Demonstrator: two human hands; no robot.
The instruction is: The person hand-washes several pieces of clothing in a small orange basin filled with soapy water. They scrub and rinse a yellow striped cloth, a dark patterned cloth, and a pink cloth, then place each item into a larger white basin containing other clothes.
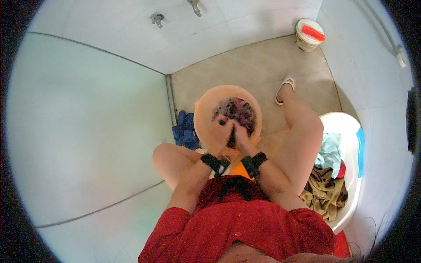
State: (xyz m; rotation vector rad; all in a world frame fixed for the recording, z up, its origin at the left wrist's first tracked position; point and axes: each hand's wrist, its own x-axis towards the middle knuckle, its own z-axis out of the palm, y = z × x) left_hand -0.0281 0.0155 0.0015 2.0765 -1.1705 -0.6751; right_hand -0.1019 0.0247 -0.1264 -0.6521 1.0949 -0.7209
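A peach-coloured round bucket (205,108) stands on the floor between my knees. Dark wet cloth (239,110) with red patches and greyish suds lies inside it. My left hand (222,130) and my right hand (241,134) are close together over the bucket's near side. Both look closed on the dark cloth, part of which shows between them. Blur softens the fingers, so their exact grip is hard to make out. Each wrist has a black band.
A white tub (354,175) with light-blue and brown clothes (328,190) stands at the right wall. Blue slippers (186,130) lie left of the bucket, beside a frosted glass panel (87,122). A lidded pail (305,44) with a red brush sits in the far corner. Taps (157,19) project from the far wall.
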